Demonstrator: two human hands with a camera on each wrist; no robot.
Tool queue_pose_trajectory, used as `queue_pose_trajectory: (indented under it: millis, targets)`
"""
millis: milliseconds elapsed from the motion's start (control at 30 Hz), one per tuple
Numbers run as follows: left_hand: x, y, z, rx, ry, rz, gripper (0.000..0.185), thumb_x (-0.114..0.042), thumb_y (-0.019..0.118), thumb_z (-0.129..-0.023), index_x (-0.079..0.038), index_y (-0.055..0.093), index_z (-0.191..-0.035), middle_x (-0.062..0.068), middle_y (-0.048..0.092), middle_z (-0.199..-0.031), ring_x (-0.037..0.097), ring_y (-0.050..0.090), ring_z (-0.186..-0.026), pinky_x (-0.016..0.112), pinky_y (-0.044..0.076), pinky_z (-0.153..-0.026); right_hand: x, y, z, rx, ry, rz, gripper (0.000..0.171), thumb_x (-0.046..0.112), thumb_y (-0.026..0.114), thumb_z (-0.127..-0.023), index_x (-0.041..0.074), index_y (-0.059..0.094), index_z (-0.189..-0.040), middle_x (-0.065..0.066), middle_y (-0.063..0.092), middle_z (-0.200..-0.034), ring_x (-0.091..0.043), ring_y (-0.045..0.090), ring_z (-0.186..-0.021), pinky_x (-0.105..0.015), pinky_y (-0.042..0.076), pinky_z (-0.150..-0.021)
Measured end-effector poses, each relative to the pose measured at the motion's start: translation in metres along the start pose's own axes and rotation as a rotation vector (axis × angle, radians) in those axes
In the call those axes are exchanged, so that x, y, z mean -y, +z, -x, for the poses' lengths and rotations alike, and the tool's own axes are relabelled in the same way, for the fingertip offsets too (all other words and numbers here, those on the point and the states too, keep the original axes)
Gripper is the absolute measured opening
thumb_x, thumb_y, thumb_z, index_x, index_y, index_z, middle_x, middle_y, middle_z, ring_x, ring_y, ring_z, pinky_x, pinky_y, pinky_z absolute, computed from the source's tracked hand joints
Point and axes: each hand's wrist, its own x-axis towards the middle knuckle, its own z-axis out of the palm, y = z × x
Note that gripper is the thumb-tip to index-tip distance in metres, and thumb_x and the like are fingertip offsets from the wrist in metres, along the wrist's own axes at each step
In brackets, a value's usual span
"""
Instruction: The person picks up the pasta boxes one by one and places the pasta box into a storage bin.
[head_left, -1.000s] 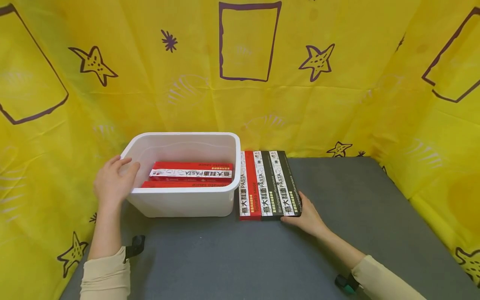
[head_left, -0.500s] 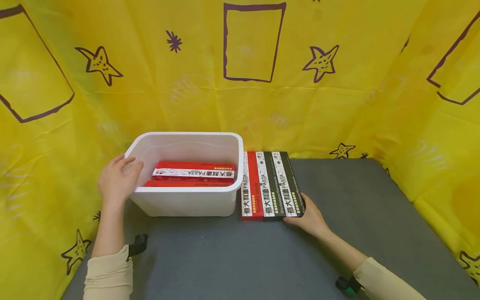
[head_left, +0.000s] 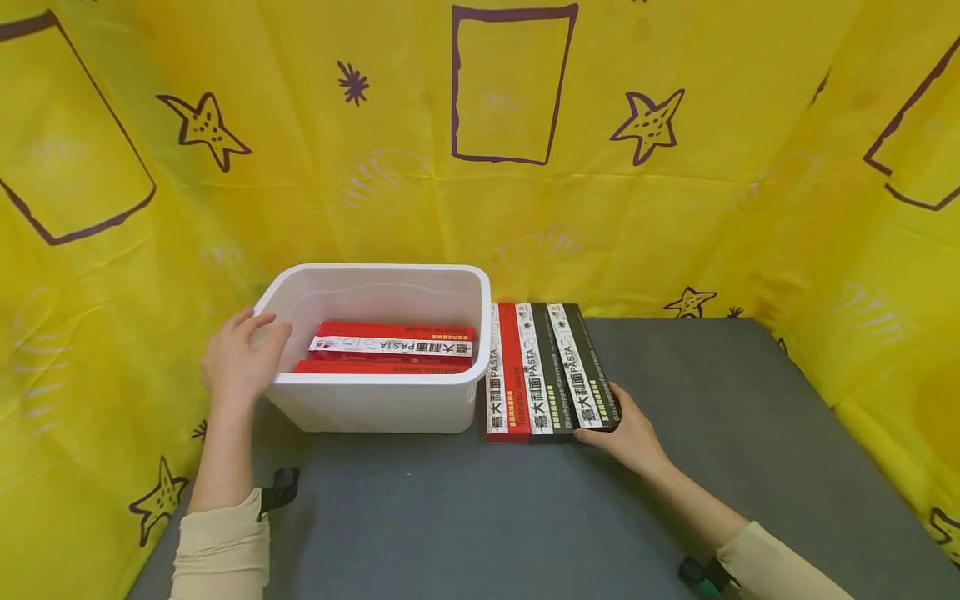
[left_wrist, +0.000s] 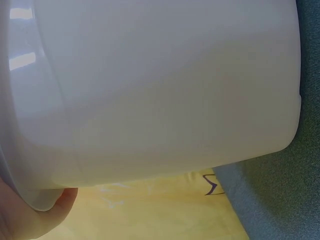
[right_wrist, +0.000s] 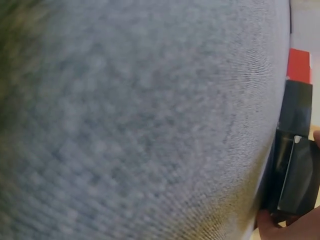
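Yellow cloth (head_left: 675, 208) printed with purple stars and rectangles hangs round three sides of me, and below it lies a grey counter (head_left: 525, 517).

On the counter's left half stands a white plastic tub (head_left: 375, 400), its long side across my view. Two red pasta boxes (head_left: 390, 346) lie flat in its bottom, their long axes running left to right.

Just beside the tub's right wall, three more pasta boxes lie flat on the counter, touching side by side in a row, their long axes running away from me: a red tomato-sauce box (head_left: 506, 375) next to the tub, then a black pepper box (head_left: 543, 375), then the outermost black pepper box (head_left: 588, 371).

My left hand (head_left: 240, 362) rests on the tub's left near corner, fingers draped over the rim and thumb against the outside wall, as the left wrist view shows at the tub's lower edge (left_wrist: 150, 100).

My right hand (head_left: 630, 433) is at the near right corner of the outermost black box. In the right wrist view my fingers (right_wrist: 295, 227) press against that box's near end (right_wrist: 300, 180); they look loosely curved there, but I cannot tell whether they clasp it or only touch.

So the row of boxes lies just ahead and left of my right hand, which is plainly the nearer one, with the tub further left beyond the row.
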Motion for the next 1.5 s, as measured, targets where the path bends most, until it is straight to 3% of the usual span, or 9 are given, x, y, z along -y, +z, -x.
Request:
queue_pose_trajectory:
  millis: [333,533,667,833,1000,1167,1333,1500]
  targets:
    - [0.003,0.000,0.000,-0.014,0.007,-0.001,0.060,-0.048,0.042,-0.098,-0.006,0.052,-0.139,0.019,0.033,-0.154,0.049,0.030,-0.135,0.069,0.021,-0.103,0.016,-0.013,0.002,-0.056,0.066,-0.084,0.102,0.039,0.082,-0.076,0.009,0.023,-0.154,-0.022,0.036,-0.150,-0.038,0.037,-0.134,-0.054,0.031,-0.106]
    - [0.003,0.001,-0.001,-0.011,0.011,-0.002,0.061,-0.048,0.041,-0.098,-0.006,0.052,-0.139,0.019,0.033,-0.154,0.049,0.029,-0.135,0.069,0.020,-0.103,0.026,-0.028,0.003,-0.103,0.094,-0.193,0.097,0.038,0.079,-0.080,0.015,0.022,-0.156,-0.021,0.033,-0.152,-0.037,0.034,-0.137,-0.053,0.032,-0.106]
    - [0.002,0.000,0.000,-0.017,0.012,-0.005,0.061,-0.049,0.041,-0.098,-0.006,0.053,-0.139,0.019,0.034,-0.153,0.049,0.030,-0.135,0.069,0.020,-0.103,0.032,-0.037,0.003,-0.181,0.090,-0.280,0.088,0.034,0.078,-0.082,0.019,0.030,-0.154,-0.020,0.048,-0.139,-0.028,0.048,-0.121,-0.040,0.044,-0.094]
    - [0.001,-0.001,0.002,-0.027,0.016,-0.007,0.060,-0.048,0.042,-0.098,-0.005,0.054,-0.137,0.019,0.035,-0.152,0.049,0.032,-0.134,0.069,0.022,-0.102,0.034,-0.047,0.004,-0.301,0.039,-0.461,0.073,0.018,0.079,-0.083,0.018,0.043,-0.147,-0.002,0.061,-0.100,-0.010,0.060,-0.082,-0.019,0.050,-0.067]
    - [0.000,-0.001,0.003,-0.033,0.014,-0.004,0.060,-0.048,0.042,-0.097,-0.005,0.055,-0.137,0.019,0.036,-0.152,0.049,0.032,-0.134,0.069,0.023,-0.102,0.038,-0.057,0.006,-0.410,-0.024,-0.703,0.064,0.000,0.077,-0.080,0.014,0.055,-0.138,0.002,0.062,-0.101,-0.007,0.061,-0.080,-0.015,0.050,-0.066]
    - [0.000,-0.001,0.003,-0.036,0.014,-0.009,0.060,-0.048,0.042,-0.097,-0.005,0.055,-0.137,0.019,0.036,-0.152,0.049,0.032,-0.134,0.069,0.023,-0.102,0.045,-0.067,0.009,-0.486,-0.090,-0.818,0.058,-0.008,0.074,-0.079,0.012,0.060,-0.132,-0.003,0.060,-0.106,-0.010,0.059,-0.081,-0.014,0.050,-0.069]
    - [0.001,-0.001,0.003,-0.034,0.014,-0.018,0.059,-0.048,0.043,-0.097,-0.006,0.055,-0.137,0.019,0.036,-0.152,0.049,0.033,-0.134,0.068,0.024,-0.102,0.056,-0.076,0.014,-0.503,-0.163,-0.949,0.054,-0.011,0.070,-0.082,0.004,0.058,-0.132,-0.006,0.057,-0.098,-0.012,0.056,-0.079,-0.016,0.051,-0.069]
    - [0.001,-0.001,0.003,-0.036,0.018,-0.018,0.059,-0.048,0.043,-0.097,-0.005,0.055,-0.137,0.020,0.036,-0.152,0.049,0.033,-0.134,0.068,0.024,-0.102,0.072,-0.080,0.019,-0.461,-0.257,-1.146,0.048,-0.013,0.061,-0.086,-0.002,0.054,-0.133,-0.014,0.054,-0.114,-0.016,0.060,-0.089,-0.020,0.055,-0.074]
